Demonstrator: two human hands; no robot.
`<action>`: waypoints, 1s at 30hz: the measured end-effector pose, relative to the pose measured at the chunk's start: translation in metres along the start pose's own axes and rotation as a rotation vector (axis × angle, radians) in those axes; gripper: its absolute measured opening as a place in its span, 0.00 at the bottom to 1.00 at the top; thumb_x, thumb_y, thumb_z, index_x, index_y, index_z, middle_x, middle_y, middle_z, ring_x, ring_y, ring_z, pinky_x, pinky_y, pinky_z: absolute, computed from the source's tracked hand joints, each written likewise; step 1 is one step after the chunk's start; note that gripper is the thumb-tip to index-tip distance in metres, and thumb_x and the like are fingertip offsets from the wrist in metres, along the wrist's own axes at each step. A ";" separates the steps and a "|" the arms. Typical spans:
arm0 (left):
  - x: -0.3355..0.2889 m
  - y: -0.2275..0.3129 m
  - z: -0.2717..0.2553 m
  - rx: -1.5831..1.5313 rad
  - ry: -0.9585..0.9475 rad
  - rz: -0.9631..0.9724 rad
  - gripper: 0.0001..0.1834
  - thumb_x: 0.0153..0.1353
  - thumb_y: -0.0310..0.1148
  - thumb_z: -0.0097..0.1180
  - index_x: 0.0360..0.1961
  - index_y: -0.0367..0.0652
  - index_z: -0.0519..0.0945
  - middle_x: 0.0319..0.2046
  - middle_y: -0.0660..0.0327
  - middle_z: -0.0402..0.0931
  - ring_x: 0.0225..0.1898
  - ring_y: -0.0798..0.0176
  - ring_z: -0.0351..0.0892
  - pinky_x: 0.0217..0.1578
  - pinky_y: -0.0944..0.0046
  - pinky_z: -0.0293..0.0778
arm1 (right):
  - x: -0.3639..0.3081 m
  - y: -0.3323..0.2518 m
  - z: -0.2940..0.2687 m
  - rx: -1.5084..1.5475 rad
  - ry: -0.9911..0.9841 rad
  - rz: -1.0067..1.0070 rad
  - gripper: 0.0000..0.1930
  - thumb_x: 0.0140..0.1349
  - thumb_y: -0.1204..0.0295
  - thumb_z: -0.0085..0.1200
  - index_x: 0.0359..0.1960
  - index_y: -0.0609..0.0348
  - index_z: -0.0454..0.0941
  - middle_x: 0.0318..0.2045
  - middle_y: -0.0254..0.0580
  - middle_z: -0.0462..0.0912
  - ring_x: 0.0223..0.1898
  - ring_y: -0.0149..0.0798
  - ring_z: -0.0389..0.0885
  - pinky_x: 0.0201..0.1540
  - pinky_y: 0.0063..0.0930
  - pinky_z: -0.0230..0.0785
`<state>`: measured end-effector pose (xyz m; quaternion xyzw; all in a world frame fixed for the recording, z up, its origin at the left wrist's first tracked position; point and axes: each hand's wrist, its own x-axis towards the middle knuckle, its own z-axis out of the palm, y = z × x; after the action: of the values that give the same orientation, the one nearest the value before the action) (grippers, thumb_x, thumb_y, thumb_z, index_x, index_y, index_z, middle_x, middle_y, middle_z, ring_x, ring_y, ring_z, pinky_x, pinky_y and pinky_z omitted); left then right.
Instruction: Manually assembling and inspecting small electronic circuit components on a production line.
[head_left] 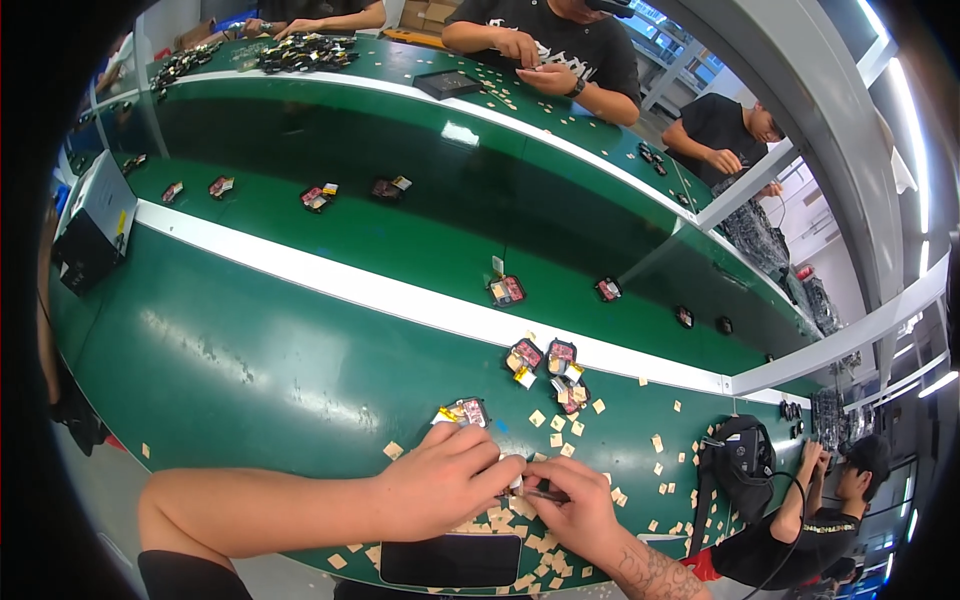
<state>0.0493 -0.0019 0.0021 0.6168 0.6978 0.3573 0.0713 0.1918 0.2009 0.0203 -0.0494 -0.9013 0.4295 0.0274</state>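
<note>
My left hand [450, 472] is closed, fingertips pinching a small part with a bit of white [516, 483]; most of it is hidden. My right hand [582, 505] meets it there, closed around a thin dark tool [543, 494], perhaps tweezers. Just beyond my left knuckles lies a small open black housing [466, 411] with a red circuit board and a yellow-and-white piece. Further off, by the white rail, sit similar open housings [523, 356]. Many small tan squares [545, 545] lie scattered around my right hand.
A black phone-like slab [450, 561] lies at the near table edge. Past the white rail [330, 276], a green belt [430, 240] carries several housings. A black bag [742, 460] stands at right, a grey-black box [97, 225] at left. Other people work across and to the right.
</note>
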 end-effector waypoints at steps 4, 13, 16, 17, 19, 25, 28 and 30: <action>0.000 0.002 0.000 0.029 0.004 0.008 0.24 0.63 0.34 0.66 0.60 0.43 0.76 0.42 0.59 0.75 0.53 0.54 0.73 0.53 0.52 0.65 | 0.003 -0.011 0.001 0.015 0.041 0.074 0.12 0.61 0.83 0.69 0.46 0.66 0.87 0.35 0.42 0.87 0.29 0.32 0.86 0.32 0.24 0.79; 0.003 0.004 -0.004 0.091 -0.008 0.008 0.21 0.63 0.37 0.69 0.55 0.44 0.79 0.42 0.60 0.75 0.52 0.53 0.73 0.53 0.51 0.65 | 0.023 -0.013 -0.002 0.022 -0.092 0.095 0.06 0.62 0.78 0.69 0.39 0.63 0.85 0.32 0.45 0.85 0.32 0.48 0.88 0.37 0.37 0.81; 0.004 0.003 -0.003 0.116 0.027 0.054 0.22 0.60 0.37 0.72 0.55 0.46 0.81 0.41 0.63 0.75 0.50 0.55 0.73 0.50 0.53 0.65 | 0.020 -0.013 -0.003 0.067 0.076 0.033 0.08 0.63 0.75 0.69 0.42 0.62 0.85 0.31 0.42 0.84 0.30 0.45 0.86 0.37 0.36 0.80; 0.004 0.007 -0.006 0.148 0.020 0.067 0.22 0.60 0.37 0.72 0.55 0.46 0.81 0.41 0.63 0.75 0.50 0.55 0.73 0.50 0.53 0.65 | 0.019 -0.014 -0.007 0.074 0.170 0.005 0.08 0.64 0.74 0.70 0.42 0.62 0.85 0.31 0.42 0.85 0.28 0.44 0.84 0.35 0.35 0.78; 0.008 0.014 -0.010 0.098 0.104 0.120 0.24 0.59 0.36 0.73 0.56 0.48 0.81 0.40 0.63 0.76 0.50 0.55 0.74 0.49 0.53 0.63 | 0.015 0.001 -0.010 0.126 0.079 -0.027 0.10 0.66 0.72 0.70 0.45 0.62 0.85 0.33 0.41 0.85 0.27 0.35 0.79 0.33 0.29 0.73; 0.039 0.033 -0.038 -0.315 -0.006 -0.362 0.20 0.66 0.28 0.71 0.57 0.39 0.81 0.37 0.57 0.86 0.35 0.65 0.86 0.36 0.65 0.81 | 0.010 -0.024 -0.026 0.385 0.175 -0.032 0.09 0.67 0.73 0.70 0.47 0.61 0.88 0.23 0.27 0.76 0.20 0.19 0.59 0.23 0.23 0.53; 0.059 0.019 -0.045 -0.366 0.077 -0.425 0.09 0.66 0.23 0.68 0.45 0.37 0.84 0.30 0.61 0.86 0.31 0.69 0.84 0.34 0.66 0.80 | 0.016 -0.026 -0.036 0.233 0.235 -0.049 0.18 0.67 0.69 0.71 0.56 0.59 0.83 0.36 0.36 0.82 0.27 0.27 0.71 0.31 0.26 0.67; 0.086 -0.023 -0.056 -0.157 0.101 -0.498 0.05 0.67 0.23 0.64 0.43 0.37 0.84 0.29 0.58 0.87 0.29 0.67 0.86 0.33 0.64 0.80 | 0.017 -0.022 -0.049 0.068 0.317 -0.032 0.25 0.67 0.62 0.70 0.62 0.56 0.78 0.46 0.43 0.85 0.36 0.41 0.84 0.41 0.35 0.79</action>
<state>-0.0197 0.0540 0.0593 0.4001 0.8008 0.4122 0.1698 0.1780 0.2265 0.0686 -0.1013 -0.8713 0.4462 0.1776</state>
